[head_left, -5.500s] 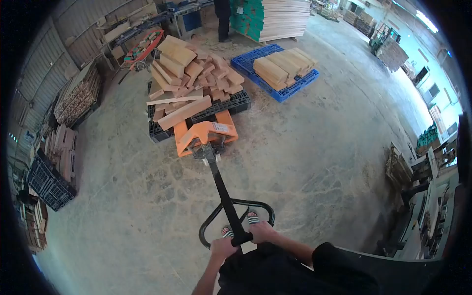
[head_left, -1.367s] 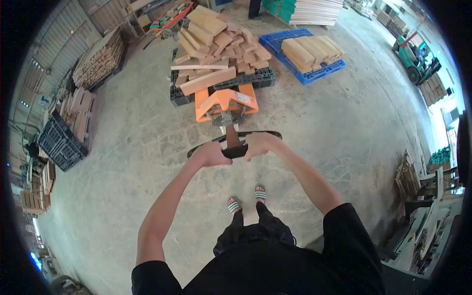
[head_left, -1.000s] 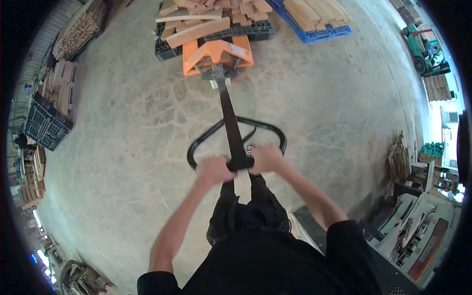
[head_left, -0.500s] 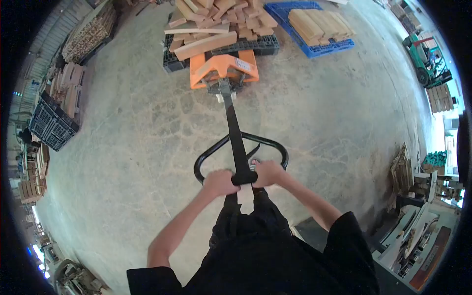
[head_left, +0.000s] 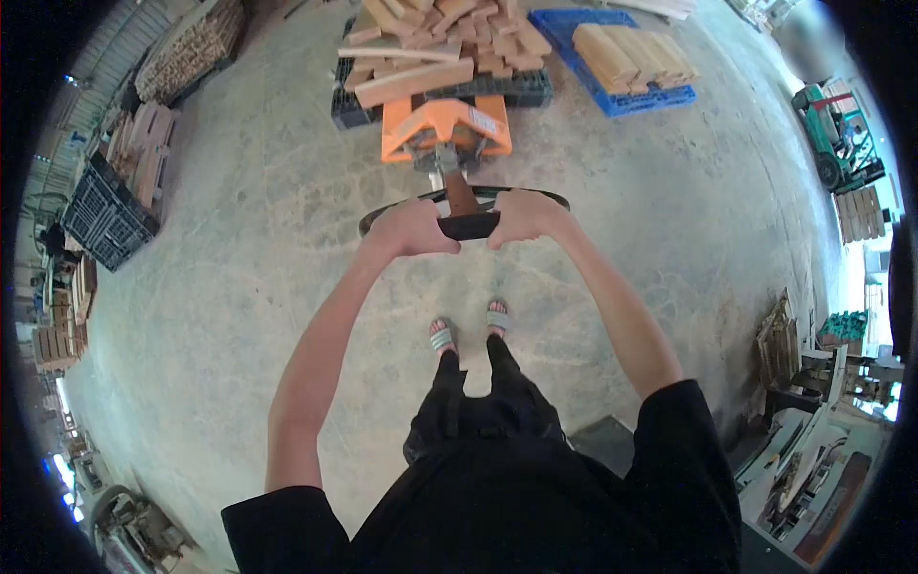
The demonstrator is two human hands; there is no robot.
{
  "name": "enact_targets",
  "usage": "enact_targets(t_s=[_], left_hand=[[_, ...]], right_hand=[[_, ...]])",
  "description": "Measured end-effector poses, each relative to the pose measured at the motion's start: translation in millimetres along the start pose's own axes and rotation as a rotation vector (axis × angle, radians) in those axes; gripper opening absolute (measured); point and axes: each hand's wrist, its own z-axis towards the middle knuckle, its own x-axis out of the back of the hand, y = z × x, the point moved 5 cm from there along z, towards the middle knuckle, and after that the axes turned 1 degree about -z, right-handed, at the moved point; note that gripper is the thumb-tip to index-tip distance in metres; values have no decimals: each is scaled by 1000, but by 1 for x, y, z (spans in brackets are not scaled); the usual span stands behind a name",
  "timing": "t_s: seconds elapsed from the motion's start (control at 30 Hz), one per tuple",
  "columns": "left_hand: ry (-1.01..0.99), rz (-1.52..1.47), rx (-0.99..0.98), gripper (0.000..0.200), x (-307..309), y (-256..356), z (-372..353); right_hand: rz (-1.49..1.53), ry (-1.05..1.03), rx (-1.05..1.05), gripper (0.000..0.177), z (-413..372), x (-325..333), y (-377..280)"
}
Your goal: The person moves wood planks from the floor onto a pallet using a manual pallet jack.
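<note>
Both hands grip the black handle (head_left: 469, 227) of an orange pallet jack (head_left: 448, 122). My left hand (head_left: 411, 230) is wrapped round the handle's left side, and my right hand (head_left: 524, 216) round its right side. Their fingers curl over the far side and are partly hidden. The handle's black loop shows beyond my knuckles. Under the jack's load sits a black plastic pallet (head_left: 353, 107), heaped with loose wooden blocks (head_left: 440, 48). The jack's forks reach in beneath that pallet.
A blue pallet (head_left: 650, 100) with stacked boards (head_left: 636, 59) lies beyond, to the right. At left stand a tilted black pallet (head_left: 107, 212) and wood piles. A green forklift (head_left: 835, 139) is at far right, a machine (head_left: 808, 488) at lower right. My sandalled feet are on the concrete floor (head_left: 622, 239).
The handle has swung up and away from my body, towards the jack, and both arms have stretched out with it. My feet now show below. The loaded pallet looks nearly unmoved.
</note>
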Motion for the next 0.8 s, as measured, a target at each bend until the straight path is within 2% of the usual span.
enact_targets(t_s=[0.13, 0.2, 0.27, 0.33, 0.4, 0.5, 0.6, 0.7, 0.8], left_hand=[[12, 130, 67, 51, -77, -1, -21], [-120, 80, 165, 50, -117, -1, -32], [-139, 90, 165, 53, -159, -1, -43], [-231, 65, 170, 58, -234, -16, -48], [-97, 12, 155, 60, -327, -41, -44], [-141, 41, 115, 61, -330, -35, -44], [-290, 34, 113, 59, -289, -26, -44], [-168, 73, 42, 56, -228, -9, -46], [-172, 94, 76, 51, -166, -4, -37]], right_hand=[[-164, 111, -6, 59, -18, -83, 10], [-165, 28, -32, 57, -28, -125, 17], [-147, 48, -28, 48, -36, -170, 19], [-59, 49, -57, 41, -40, -245, 36], [-225, 112, 64, 37, -40, -310, 47], [-74, -90, -39, 40, -39, -320, 52], [-83, -17, 39, 40, -37, -294, 51], [-103, -31, 64, 46, -43, -233, 35], [-13, 36, 100, 50, -38, -166, 22]])
